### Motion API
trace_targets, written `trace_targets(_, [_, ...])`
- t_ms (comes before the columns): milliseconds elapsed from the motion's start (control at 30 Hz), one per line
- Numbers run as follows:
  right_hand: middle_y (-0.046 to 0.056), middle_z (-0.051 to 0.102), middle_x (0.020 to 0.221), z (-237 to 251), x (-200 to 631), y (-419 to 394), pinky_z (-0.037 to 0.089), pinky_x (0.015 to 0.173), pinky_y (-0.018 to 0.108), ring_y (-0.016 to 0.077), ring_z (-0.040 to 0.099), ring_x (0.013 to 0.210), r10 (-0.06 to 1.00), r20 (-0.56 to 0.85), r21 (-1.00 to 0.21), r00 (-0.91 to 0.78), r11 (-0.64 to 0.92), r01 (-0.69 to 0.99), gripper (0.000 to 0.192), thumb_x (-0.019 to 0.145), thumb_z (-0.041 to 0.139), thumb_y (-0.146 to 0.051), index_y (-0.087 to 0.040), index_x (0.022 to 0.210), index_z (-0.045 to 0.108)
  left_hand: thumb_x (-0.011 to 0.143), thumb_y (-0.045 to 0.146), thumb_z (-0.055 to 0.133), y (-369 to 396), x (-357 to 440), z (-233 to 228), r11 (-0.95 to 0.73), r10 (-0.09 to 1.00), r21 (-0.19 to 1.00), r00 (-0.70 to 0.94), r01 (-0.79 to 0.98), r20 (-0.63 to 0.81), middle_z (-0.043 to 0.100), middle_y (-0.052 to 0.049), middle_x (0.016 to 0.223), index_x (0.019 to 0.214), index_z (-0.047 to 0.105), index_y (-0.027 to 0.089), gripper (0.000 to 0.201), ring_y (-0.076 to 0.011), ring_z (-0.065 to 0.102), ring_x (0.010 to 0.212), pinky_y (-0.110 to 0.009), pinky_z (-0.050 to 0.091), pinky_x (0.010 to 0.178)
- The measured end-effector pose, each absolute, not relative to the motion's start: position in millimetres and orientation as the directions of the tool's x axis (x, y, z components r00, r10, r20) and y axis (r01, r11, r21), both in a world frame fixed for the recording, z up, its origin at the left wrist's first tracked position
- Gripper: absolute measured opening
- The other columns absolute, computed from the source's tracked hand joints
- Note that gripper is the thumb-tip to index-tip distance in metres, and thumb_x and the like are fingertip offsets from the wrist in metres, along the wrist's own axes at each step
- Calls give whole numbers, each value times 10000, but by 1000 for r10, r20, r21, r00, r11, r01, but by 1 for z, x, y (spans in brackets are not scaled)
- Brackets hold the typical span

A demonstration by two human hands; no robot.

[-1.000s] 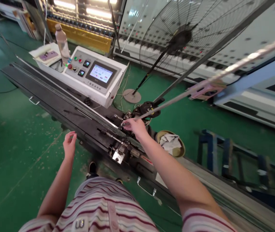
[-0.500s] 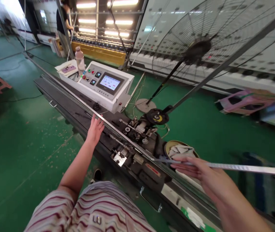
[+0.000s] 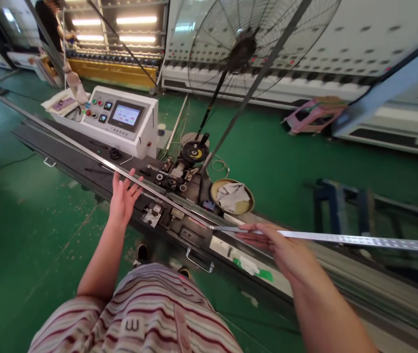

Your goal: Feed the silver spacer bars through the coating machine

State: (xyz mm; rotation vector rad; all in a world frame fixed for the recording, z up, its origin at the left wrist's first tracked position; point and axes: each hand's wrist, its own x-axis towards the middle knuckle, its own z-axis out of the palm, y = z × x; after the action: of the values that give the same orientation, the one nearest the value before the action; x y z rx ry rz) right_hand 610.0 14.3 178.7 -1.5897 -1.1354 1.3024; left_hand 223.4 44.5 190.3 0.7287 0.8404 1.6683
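Green floor (image 3: 28,220) open leftward, fan pole (image 3: 212,105) blocking behind machine (image 3: 172,196)

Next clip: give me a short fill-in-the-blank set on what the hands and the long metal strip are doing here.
1. The right hand holds a long perforated metal ____ that runs off to the right.
2. The left hand rests, fingers spread, on a thin rail of the long black ____.
3. The white control box has a lit ____ on its sloped face.
4. The round basin beside the machine holds a crumpled ____.

Missing words: strip; machine bed; screen; cloth
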Motion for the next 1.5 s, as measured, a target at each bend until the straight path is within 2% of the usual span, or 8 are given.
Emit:
trace_targets(333, [146, 756, 890, 174, 618, -8, 641, 773, 376, 287, 750, 850, 918, -392, -920, 54, -390, -45, 414, 784, 674, -558, -151, 840, 721, 853, 430, 720, 21, 255, 218, -203, 974, 871, -184, -448, 133, 490, -57, 1506, 1481, 119, 524, 874, -260, 628, 1226, -370, 596, 875])
trace_targets(500, [149, 755, 844, 163, 631, -24, 634, 800, 361, 275, 752, 826, 900, -427, -898, 87, -412, -155, 471, 751, 704, -593, -136, 867, 708, 853, 403, 724, 17, 274, 225, -204, 974, 902, -168, -381, 150, 491, -63, 1505, 1471, 256, 472, 778, -275, 624, 1231, -405, 611, 891])
trace_targets(600, [151, 756, 858, 151, 643, -36, 630, 789, 326, 271, 751, 856, 888, -442, -889, 125, -415, -193, 508, 743, 709, -615, -130, 894, 704, 826, 389, 760, 17, 291, 227, -202, 976, 926, -140, -318, 165, 443, -64, 1542, 1439, 379, 419, 723, -291, 625, 1228, -345, 635, 836])
trace_targets(700, [133, 755, 833, 136, 657, -47, 630, 769, 312, 263, 751, 850, 873, -454, -878, 178, -404, -257, 517, 747, 710, -626, -139, 918, 691, 812, 338, 786, 19, 314, 227, -218, 975, 941, -105, -259, 197, 432, -77, 1547, 1466, 350, 414, 789, -280, 642, 1203, -311, 642, 812])
trace_targets(867, [88, 747, 794, 106, 680, -64, 640, 727, 329, 250, 751, 797, 838, -424, -887, 344, -306, -346, 501, 778, 688, -645, -172, 937, 644, 836, 247, 760, 17, 366, 223, -213, 977, 953, -47, -215, 208, 481, -103, 1506, 1523, 170, 426, 922, -275, 595, 1270, -358, 620, 895])
trace_targets(1200, [73, 739, 766, 37, 727, -90, 628, 768, 280, 187, 751, 791, 746, -508, -818, 430, -262, -512, 312, 940, 593, -474, -163, 956, 602, 875, 164, 672, 1, 476, 220, -269, 951, 945, 104, -184, 291, 581, -108, 1389, 1506, 148, 373, 847, -240, 547, 1328, -522, 452, 1125])
trace_targets(1333, [77, 742, 738, 11, 742, -95, 617, 724, 240, 172, 751, 765, 736, -552, -747, 392, -228, -625, 215, 996, 525, -353, -154, 956, 598, 892, 197, 671, -10, 511, 217, -268, 938, 958, 201, -103, 284, 573, -116, 1393, 1501, 145, 369, 823, -242, 611, 1251, -486, 516, 1069])
trace_targets(1500, [118, 745, 758, -15, 758, -94, 616, 734, 241, 184, 753, 759, 719, -606, -656, 340, -211, -724, 226, 1002, 522, -321, -129, 915, 606, 940, 200, 585, -15, 546, 204, -436, 870, 896, 294, 83, 396, 585, -149, 1369, 1517, 80, 319, 775, -184, 708, 1058, -298, 619, 846])
